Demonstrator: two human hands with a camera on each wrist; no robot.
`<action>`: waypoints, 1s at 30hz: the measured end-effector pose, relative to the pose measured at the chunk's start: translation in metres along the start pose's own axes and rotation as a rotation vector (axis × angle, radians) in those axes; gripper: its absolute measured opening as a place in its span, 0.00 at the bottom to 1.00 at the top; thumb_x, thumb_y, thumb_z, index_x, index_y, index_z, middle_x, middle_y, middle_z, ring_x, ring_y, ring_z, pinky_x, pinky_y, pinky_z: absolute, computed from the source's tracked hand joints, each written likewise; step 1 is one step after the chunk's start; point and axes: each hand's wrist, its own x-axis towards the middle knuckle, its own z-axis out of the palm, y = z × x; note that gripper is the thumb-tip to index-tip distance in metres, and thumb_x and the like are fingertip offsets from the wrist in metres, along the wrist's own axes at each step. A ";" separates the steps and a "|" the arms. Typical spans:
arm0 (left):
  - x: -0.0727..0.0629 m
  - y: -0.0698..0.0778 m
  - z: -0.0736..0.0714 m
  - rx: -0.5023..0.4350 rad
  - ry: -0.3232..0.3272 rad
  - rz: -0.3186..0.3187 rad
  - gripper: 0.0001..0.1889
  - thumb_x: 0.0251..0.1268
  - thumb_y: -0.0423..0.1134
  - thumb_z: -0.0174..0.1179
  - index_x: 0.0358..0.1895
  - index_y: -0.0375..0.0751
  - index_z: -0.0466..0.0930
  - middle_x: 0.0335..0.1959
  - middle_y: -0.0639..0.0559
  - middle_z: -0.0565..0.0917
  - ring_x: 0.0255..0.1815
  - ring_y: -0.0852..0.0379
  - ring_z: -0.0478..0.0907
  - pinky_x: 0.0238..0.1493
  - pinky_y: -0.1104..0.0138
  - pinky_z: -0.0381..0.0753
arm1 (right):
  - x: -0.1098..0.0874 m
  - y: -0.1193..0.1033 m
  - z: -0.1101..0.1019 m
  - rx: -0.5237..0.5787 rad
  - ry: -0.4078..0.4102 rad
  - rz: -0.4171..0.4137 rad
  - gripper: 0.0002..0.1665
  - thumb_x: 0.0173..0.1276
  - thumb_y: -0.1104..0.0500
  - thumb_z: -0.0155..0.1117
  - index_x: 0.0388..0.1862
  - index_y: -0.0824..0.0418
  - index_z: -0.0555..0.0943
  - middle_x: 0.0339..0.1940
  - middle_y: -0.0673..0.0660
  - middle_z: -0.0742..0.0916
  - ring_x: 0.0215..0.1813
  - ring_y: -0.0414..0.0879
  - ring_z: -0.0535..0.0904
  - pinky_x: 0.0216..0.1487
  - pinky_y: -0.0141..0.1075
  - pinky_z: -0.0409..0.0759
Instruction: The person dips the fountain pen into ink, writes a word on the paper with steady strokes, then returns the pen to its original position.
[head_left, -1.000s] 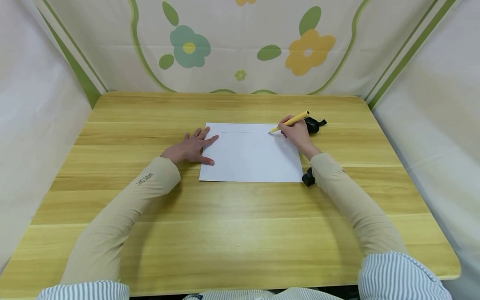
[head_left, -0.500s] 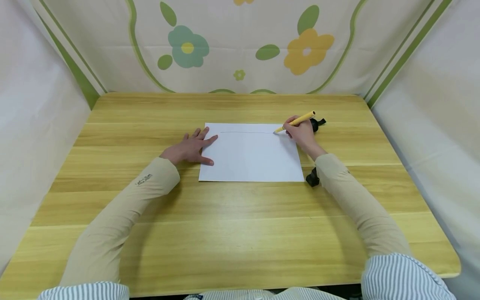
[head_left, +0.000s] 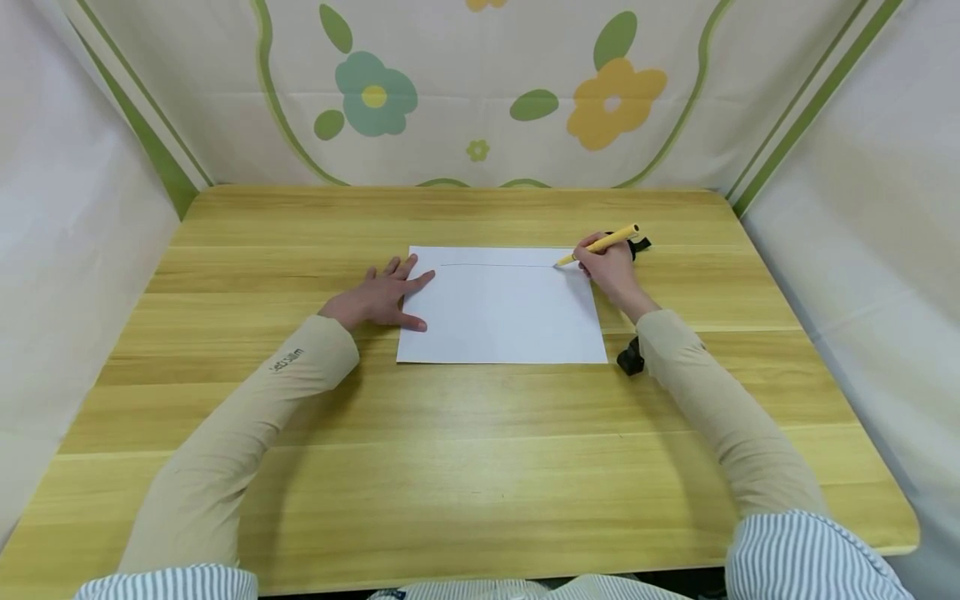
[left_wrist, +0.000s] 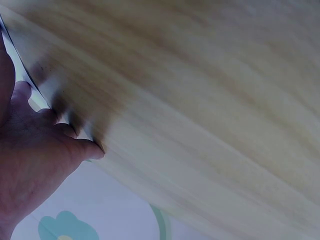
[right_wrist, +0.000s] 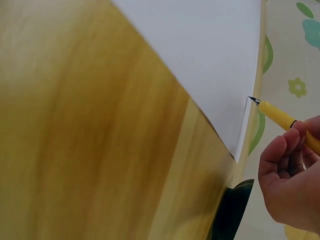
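A white sheet of paper (head_left: 502,317) lies on the wooden table, with one thin dark line (head_left: 487,265) running along its upper part. My left hand (head_left: 378,298) rests spread on the sheet's left edge, thumb and fingers apart; the left wrist view shows the same hand (left_wrist: 40,150) from the side. My right hand (head_left: 611,267) pinches a yellow fountain pen (head_left: 607,241), whose tip is at the right end of the line. In the right wrist view, the metal nib (right_wrist: 254,100) of the pen shows near the paper's edge, with the fingers curled round its barrel.
Partly hidden behind my right hand is a black object (head_left: 641,245). Another black piece (head_left: 631,358) sits by my right sleeve, close to the paper's lower right corner. A flower-patterned cloth (head_left: 450,100) hangs along the table's (head_left: 450,467) far edge.
My right hand has moved to the right with the fountain pen, and the line on the paper has grown longer that way. My left hand has stayed in place.
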 end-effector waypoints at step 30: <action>-0.001 -0.005 0.000 0.006 -0.023 -0.016 0.51 0.58 0.63 0.59 0.77 0.51 0.38 0.77 0.38 0.28 0.76 0.33 0.25 0.69 0.34 0.32 | -0.001 0.012 -0.019 -0.031 0.001 0.008 0.07 0.65 0.56 0.57 0.35 0.60 0.76 0.17 0.49 0.78 0.21 0.39 0.70 0.22 0.30 0.69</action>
